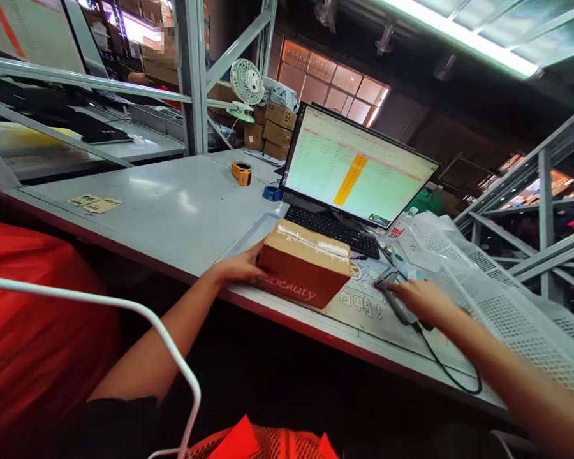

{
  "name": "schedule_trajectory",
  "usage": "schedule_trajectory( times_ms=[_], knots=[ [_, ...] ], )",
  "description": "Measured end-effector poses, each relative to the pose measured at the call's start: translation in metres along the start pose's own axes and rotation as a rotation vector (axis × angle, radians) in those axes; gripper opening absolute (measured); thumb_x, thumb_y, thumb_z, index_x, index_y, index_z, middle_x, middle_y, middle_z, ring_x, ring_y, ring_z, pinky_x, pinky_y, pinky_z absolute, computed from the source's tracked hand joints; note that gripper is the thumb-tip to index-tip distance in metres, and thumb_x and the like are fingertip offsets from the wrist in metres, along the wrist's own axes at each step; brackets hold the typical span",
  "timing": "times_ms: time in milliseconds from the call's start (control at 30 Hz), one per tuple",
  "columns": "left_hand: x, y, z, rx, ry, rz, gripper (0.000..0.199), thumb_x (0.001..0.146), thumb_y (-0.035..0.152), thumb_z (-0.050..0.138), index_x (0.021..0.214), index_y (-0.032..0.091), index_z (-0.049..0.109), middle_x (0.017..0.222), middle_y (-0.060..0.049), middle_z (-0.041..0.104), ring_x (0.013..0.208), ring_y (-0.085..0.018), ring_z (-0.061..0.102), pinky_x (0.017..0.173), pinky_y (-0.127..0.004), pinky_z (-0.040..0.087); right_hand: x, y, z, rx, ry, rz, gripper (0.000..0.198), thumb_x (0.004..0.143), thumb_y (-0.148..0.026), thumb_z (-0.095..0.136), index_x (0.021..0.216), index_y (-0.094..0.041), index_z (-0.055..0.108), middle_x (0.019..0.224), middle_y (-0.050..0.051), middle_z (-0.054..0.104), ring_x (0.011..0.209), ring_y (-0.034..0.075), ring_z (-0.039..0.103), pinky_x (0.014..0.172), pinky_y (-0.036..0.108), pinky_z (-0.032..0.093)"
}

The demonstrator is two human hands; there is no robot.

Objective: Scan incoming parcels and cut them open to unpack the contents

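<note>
At the near edge, an orange mesh garment (272, 444) shows below the worktable (172, 220), with a white curved tube (124, 305) and a red bulky covering (33, 319) at left. A worker's left hand (239, 266) is set against the left end of a cardboard box (306, 271), its fingers partly hidden; how firmly they close cannot be told. The box, lettered "beauty" on its red-brown side, rests on the worktable near its front edge, whitish tape scraps along its top. To its right, the right hand (418, 298) is wrapped around a grey handheld device (402, 309) trailing a black cable (442, 366). White perforated sheeting (488, 293) spreads beyond that arm. Behind the box sit a black keyboard (325, 224) and a tilted-looking, lit monitor (358, 166) displaying a spreadsheet with an orange column. Farther left lie pale yellow cards (95, 204), an orange-and-black ring-shaped item (241, 172) and a blue roll (272, 193). In the background, a pale green fan (247, 83) stands before stacked cartons (277, 131).
</note>
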State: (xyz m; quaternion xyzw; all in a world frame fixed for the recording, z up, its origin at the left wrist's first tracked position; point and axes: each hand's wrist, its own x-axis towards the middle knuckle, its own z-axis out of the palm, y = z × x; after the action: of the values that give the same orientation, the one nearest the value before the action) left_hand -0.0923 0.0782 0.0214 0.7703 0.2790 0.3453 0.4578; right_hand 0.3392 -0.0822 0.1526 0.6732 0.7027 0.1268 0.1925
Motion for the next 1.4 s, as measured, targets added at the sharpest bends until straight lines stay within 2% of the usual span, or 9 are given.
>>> schedule_trajectory(
  times_ms=[133,333,467,600,733,867,1000,1200,1400],
  knots=[
    [-0.013,0.053,0.012,0.406,0.338,0.178,0.103,0.089,0.059,0.073,0.169,0.026,0.017,0.167,-0.016,0.035,0.153,-0.038,0.036,0.123,-0.055,0.038,-0.005,-0.022,0.070,0.044,0.007,0.113,0.050,0.112,-0.034,0.036,0.160,-0.035,0.047,0.111,0.011,0.075,0.096,0.028,0.075,0.074,0.034,0.053],
    [-0.001,0.103,0.075,0.932,0.447,0.452,0.050,0.103,0.051,0.059,0.138,0.016,0.060,0.137,-0.015,0.064,0.131,-0.035,0.055,0.112,-0.051,0.039,0.028,-0.080,0.104,0.170,0.165,0.191,0.052,0.111,-0.036,0.038,0.161,-0.025,0.046,0.124,0.017,0.066,0.113,0.030,0.065,0.089,0.036,0.051],
    [0.012,0.077,0.089,0.998,0.584,0.492,0.046,0.106,0.054,0.052,0.125,0.016,0.068,0.123,-0.014,0.071,0.113,-0.032,0.062,0.095,-0.047,0.039,0.049,-0.076,0.073,0.443,0.357,0.113,0.045,0.108,-0.034,0.043,0.142,-0.017,0.067,0.112,0.016,0.066,0.105,0.028,0.065,0.091,0.038,0.050],
    [0.015,0.069,0.084,1.003,0.612,0.547,0.045,0.106,0.055,0.051,0.114,0.017,0.072,0.107,-0.011,0.075,0.101,-0.029,0.063,0.090,-0.046,0.037,0.072,-0.076,-0.001,0.805,0.699,-0.124,0.044,0.107,-0.044,0.047,0.134,-0.017,0.070,0.117,0.014,0.066,0.106,0.027,0.065,0.096,0.039,0.051],
    [0.017,0.077,0.078,0.980,0.579,0.491,0.042,0.105,0.057,0.053,0.107,0.020,0.074,0.099,-0.009,0.076,0.097,-0.028,0.064,0.091,-0.046,0.037,0.090,-0.099,-0.065,0.669,0.468,-0.282,0.045,0.097,-0.052,0.069,0.128,-0.020,0.074,0.118,0.012,0.066,0.110,0.027,0.064,0.096,0.036,0.049],
    [0.015,0.079,0.081,0.968,0.553,0.453,0.041,0.103,0.058,0.054,0.103,0.022,0.075,0.097,-0.008,0.077,0.095,-0.027,0.064,0.090,-0.046,0.036,0.098,-0.107,-0.089,0.386,0.355,-0.268,0.037,0.107,-0.044,0.053,0.112,-0.017,0.077,0.108,0.014,0.070,0.099,0.026,0.066,0.083,0.032,0.046],
    [0.003,0.083,0.091,0.942,0.523,0.501,0.037,0.102,0.055,0.059,0.105,0.022,0.074,0.101,-0.008,0.077,0.095,-0.027,0.065,0.092,-0.047,0.036,0.131,-0.089,-0.072,0.513,0.371,-0.027,0.041,0.110,-0.037,0.041,0.096,-0.013,0.072,0.090,0.013,0.071,0.081,0.022,0.062,0.071,0.030,0.039],
    [0.008,0.113,0.077,1.006,0.290,0.448,0.046,0.102,0.061,0.055,0.109,0.019,0.072,0.106,-0.010,0.073,0.100,-0.029,0.063,0.092,-0.045,0.041,0.176,-0.079,-0.021,1.213,0.026,-0.097,0.060,0.089,-0.073,0.058,0.063,-0.019,0.053,0.060,-0.002,0.049,0.058,0.013,0.041,0.056,0.028,0.030],
    [0.048,0.151,0.045,1.069,0.024,0.271,0.056,0.091,0.074,0.063,0.100,0.018,0.069,0.103,-0.011,0.070,0.101,-0.031,0.063,0.085,-0.040,0.046,0.174,-0.078,-0.008,1.314,-0.038,-0.097,0.057,0.078,-0.074,0.065,0.065,-0.020,0.052,0.058,-0.003,0.047,0.054,0.011,0.037,0.051,0.027,0.026]
  ],
)
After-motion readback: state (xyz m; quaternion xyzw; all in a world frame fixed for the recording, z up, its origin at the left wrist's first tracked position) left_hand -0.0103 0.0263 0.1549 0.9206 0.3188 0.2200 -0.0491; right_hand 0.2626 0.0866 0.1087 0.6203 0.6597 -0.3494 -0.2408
